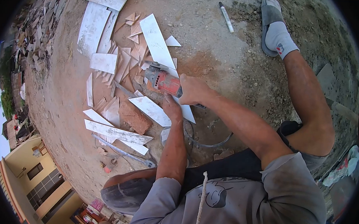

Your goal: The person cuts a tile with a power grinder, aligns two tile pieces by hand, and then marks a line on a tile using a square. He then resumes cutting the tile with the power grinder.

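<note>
My right hand (193,89) grips the body of a red angle grinder (163,81), whose disc end rests at a long white tile piece (156,40) on the dirt ground. Just below it, my left hand (171,107) presses down on another white tile strip (152,110). The strip lies beside a reddish brick (135,118). The grinder's black cable (207,144) loops on the ground under my forearms.
Several cut tile strips and triangular offcuts (109,63) lie scattered to the left. A marker pen (226,17) lies at the top. A metal ruler (122,151) sits near my knee. My sandalled foot (275,34) is at the upper right.
</note>
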{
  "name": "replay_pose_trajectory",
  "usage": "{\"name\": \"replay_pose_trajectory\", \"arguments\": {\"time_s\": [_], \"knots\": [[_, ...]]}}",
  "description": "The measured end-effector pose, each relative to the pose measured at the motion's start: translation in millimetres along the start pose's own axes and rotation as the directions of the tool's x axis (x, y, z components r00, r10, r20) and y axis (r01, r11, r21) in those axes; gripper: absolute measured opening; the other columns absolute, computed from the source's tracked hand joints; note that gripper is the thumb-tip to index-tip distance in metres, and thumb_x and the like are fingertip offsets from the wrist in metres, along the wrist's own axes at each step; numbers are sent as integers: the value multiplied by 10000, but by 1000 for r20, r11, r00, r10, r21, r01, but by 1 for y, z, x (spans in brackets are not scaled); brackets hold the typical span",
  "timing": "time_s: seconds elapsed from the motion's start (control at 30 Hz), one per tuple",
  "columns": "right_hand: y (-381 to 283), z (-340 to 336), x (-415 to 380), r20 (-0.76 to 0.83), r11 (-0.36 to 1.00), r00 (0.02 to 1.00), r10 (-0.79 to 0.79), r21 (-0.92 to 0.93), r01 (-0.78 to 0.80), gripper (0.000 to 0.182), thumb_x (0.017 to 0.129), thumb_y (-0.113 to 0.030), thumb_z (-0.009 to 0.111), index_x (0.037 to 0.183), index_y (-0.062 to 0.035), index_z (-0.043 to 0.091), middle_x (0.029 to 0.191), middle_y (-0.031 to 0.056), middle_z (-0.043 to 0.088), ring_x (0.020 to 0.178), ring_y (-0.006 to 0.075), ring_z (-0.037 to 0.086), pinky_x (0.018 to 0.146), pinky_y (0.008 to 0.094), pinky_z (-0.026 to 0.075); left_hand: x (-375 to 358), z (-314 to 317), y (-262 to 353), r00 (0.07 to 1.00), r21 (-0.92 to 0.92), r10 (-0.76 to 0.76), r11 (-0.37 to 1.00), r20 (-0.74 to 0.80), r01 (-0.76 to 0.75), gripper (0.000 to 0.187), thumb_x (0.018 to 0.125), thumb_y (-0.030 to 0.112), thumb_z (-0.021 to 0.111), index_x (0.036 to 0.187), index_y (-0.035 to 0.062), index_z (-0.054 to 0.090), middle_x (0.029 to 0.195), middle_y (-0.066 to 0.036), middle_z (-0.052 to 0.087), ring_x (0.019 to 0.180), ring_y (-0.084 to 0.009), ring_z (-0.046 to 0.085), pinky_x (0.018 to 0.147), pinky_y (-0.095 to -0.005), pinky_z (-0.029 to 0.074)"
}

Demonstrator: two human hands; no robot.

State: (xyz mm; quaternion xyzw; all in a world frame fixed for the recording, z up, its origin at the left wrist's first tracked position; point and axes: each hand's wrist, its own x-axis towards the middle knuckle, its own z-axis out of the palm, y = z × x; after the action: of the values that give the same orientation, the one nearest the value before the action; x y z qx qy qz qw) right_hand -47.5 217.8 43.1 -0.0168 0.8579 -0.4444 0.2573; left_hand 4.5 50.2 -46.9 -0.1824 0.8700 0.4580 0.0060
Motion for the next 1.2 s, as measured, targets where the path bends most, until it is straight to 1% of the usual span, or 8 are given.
{"name": "replay_pose_trajectory", "arguments": {"time_s": [0.17,0.23,0.3,0.4,0.53,0.87,1.03,1.2], "knots": [[-6,-9,-1,64,998,997,53,-23,-52,517,635,-175,686,1054,85,531,987,283,667,940,405,677,827,440,548,1,0,-1,999,-39,40,998,6,-40,579,1063,441,309,1134,-24,647,1010,-214,685,911,-373,629,822,-431,461],[-1,-8,-6,20,1000,1000,7,5,-7,521,614,-182,696,1025,80,512,924,302,659,891,438,669,792,463,541,-1,1,4,999,-32,44,999,0,-44,583,1063,445,309,1137,-26,645,1007,-214,685,907,-368,630,821,-427,461],[3,-7,-10,13,1000,1000,-1,-3,1,529,611,-183,697,1027,84,510,911,302,660,882,439,671,787,463,543,-3,-1,11,1000,-7,6,1000,4,-6,592,1061,454,307,1131,-27,644,1000,-209,685,905,-357,633,817,-421,462],[5,-10,-16,0,1000,1000,-9,-19,9,544,603,-183,701,1030,93,506,888,302,661,868,441,672,779,463,546,-3,0,10,999,49,48,998,-26,-47,600,1059,467,308,1122,-26,645,990,-203,687,897,-354,634,811,-423,462],[3,-14,-24,6,1000,1000,1,-16,0,564,592,-179,706,1037,101,501,862,301,661,862,445,671,774,461,548,-4,0,11,999,57,44,997,-26,-42,608,1056,475,308,1114,-26,647,984,-205,686,895,-358,634,807,-429,461],[5,-4,-8,5,1000,1000,-18,15,18,554,606,-185,705,1042,92,504,909,307,659,882,441,670,788,462,544,-4,1,10,997,28,71,997,-38,-70,600,1058,460,309,1087,-33,652,970,-223,683,880,-382,625,801,-448,455],[6,-10,-15,16,1000,1000,-3,8,3,537,603,-171,689,1033,93,505,887,304,659,868,443,670,784,465,546,-6,1,16,997,49,67,997,-49,-64,608,1058,461,305,1070,-34,656,962,-220,684,870,-373,626,798,-445,457],[11,-10,-26,14,1000,1000,1,-15,-1,563,593,-181,683,1039,110,500,857,314,653,854,448,671,772,470,549,-3,0,10,999,-5,39,999,-19,-39,625,1051,483,308,1087,-35,656,966,-227,683,864,-377,630,793,-445,463]]}}
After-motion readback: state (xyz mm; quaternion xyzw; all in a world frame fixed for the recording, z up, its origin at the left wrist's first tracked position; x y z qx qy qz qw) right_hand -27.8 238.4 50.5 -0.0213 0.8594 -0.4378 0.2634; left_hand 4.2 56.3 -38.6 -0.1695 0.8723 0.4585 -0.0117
